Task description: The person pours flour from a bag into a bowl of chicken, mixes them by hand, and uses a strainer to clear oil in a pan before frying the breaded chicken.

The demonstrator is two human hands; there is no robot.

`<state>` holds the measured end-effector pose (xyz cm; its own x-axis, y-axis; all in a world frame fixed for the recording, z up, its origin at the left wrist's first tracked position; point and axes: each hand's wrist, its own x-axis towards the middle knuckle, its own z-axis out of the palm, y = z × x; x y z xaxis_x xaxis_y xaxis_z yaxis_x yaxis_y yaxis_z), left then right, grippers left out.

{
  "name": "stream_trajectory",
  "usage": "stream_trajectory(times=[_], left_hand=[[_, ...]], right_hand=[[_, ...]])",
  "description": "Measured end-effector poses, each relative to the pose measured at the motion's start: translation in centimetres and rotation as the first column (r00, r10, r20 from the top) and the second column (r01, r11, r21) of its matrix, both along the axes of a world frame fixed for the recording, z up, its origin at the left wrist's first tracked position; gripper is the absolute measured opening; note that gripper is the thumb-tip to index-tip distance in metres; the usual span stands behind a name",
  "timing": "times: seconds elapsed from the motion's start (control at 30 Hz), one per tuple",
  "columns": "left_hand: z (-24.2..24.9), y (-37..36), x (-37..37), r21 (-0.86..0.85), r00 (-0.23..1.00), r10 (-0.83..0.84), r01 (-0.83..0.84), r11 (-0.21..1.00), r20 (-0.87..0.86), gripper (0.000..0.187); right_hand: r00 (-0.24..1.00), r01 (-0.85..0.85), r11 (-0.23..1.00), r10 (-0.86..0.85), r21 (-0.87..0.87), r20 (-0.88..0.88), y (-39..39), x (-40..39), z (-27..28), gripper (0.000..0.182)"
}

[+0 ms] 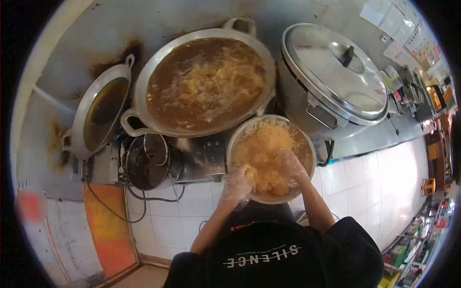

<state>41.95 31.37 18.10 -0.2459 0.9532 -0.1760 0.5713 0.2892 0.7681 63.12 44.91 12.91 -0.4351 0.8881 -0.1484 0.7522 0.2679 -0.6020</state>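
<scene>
A round metal bowl (311,152) full of light-brown breading crumbs (270,139) is right in front of my body. My left hand (237,185), in a clear plastic glove, is at the bowl's near left rim. Its fingers are closed around a small crumb-coated piece of food (249,173). My right hand (291,165), gloved the same way, reaches over the right side into the bowl. Its fingertips are down at the crumbs, smeared by motion and partly hidden. More coated clumps lie between the two hands.
Beyond the bowl, a large wok (139,98) of bubbling brown oil holds frying pieces. Left of it are a smaller oil pan (79,139) and a dark pot (144,170). A big lidded steel pot (307,91) stands at the right. Cables (115,213) hang below the counter.
</scene>
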Motion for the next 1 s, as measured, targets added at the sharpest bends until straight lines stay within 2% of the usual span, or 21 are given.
stream_trajectory(times=[0.07,0.13,0.2,0.27,0.3,0.37,0.43,0.53,0.63,0.67,0.73,0.77,0.83,0.87,0.9,0.97,1.0], left_hand=[[-1.1,0.7,0.3,-0.044,0.999,-0.048,0.049,0.998,0.014,0.038],[-1.0,0.9,0.8,-0.06,0.999,-0.015,0.013,0.998,-0.036,0.037],[-0.9,1.0,1.1,-0.059,0.997,-0.003,-0.002,0.998,-0.079,0.036],[-1.1,0.7,1.1,-0.045,0.994,-0.013,0.008,0.999,-0.109,0.036],[-1.7,0.6,1.0,-0.056,0.993,-0.022,0.015,0.998,-0.117,0.035],[-2.6,0.5,0.7,-0.074,0.991,-0.025,0.015,0.997,-0.133,0.035],[-2.4,0.6,0.5,-0.109,0.996,-0.025,0.016,0.994,-0.085,0.037],[-1.4,0.6,0.2,-0.072,0.999,0.035,-0.033,0.997,0.022,0.041],[0.7,0.8,0.4,-0.106,0.98,0.17,-0.159,0.982,0.105,0.045],[1.1,0.9,0.5,-0.136,0.97,0.213,-0.196,0.971,0.121,0.046],[-0.9,1.1,0.2,-0.115,0.998,0.057,-0.056,0.992,0.002,0.047],[-2.1,1.3,0.0,-0.109,0.998,-0.023,0.016,0.994,-0.059,0.048],[-4.0,2.0,-0.4,-0.113,0.995,-0.076,0.068,0.991,-0.066,0.051],[-4.3,2.1,-0.4,-0.117,0.992,-0.105,0.097,0.988,-0.069,0.052],[-3.3,2.2,-0.3,-0.099,0.997,-0.062,0.057,0.993,-0.047,0.051],[-0.4,2.0,-0.1,-0.069,1.0,0.014,-0.014,0.998,-0.003,0.048],[2.0,2.1,-0.1,-0.087,0.993,0.059,-0.05,0.995,0.107,0.046]], right_hand=[[0.998,0.036,0.995,-0.03,-0.094,0.063,0.0,0.6,-1.2,0.047],[0.995,-0.04,0.997,0.047,-0.072,0.093,0.2,0.8,-2.2,0.047],[0.954,-0.271,0.941,0.234,0.204,0.186,-0.5,0.8,-2.6,0.039],[0.89,-0.423,0.841,0.318,0.336,0.327,-1.2,0.2,-2.8,0.035],[0.856,-0.469,0.814,0.325,0.342,0.402,-1.4,-1.1,-1.4,0.034],[0.824,-0.509,0.821,0.378,0.258,0.423,-1.5,-2.1,0.4,0.034],[0.834,-0.502,0.862,0.46,0.073,0.304,-1.6,-2.6,1.4,0.037],[0.928,-0.276,0.961,0.272,-0.022,0.253,-1.5,-1.8,2.9,0.046],[0.995,-0.028,0.995,0.038,0.097,-0.098,-3.5,-0.5,4.6,0.046],[0.994,-0.033,0.985,0.051,0.171,-0.102,-4.1,0.0,3.1,0.047],[0.992,-0.027,0.946,0.065,0.323,-0.107,-4.6,1.0,-0.7,0.047],[0.992,-0.089,0.951,0.11,0.297,-0.056,-4.8,1.3,-0.3,0.046],[0.978,-0.21,0.947,0.206,0.244,0.041,-4.7,1.8,1.3,0.043],[0.967,-0.251,0.896,0.251,0.366,0.048,-4.7,2.7,0.4,0.039],[0.955,-0.284,0.829,0.291,0.482,0.062,-4.8,3.5,-0.5,0.035],[0.966,-0.234,0.813,0.256,0.534,0.034,-5.0,4.7,-1.3,0.028],[0.983,-0.159,0.866,0.185,0.474,-0.009,-4.7,4.3,0.9,0.025]])
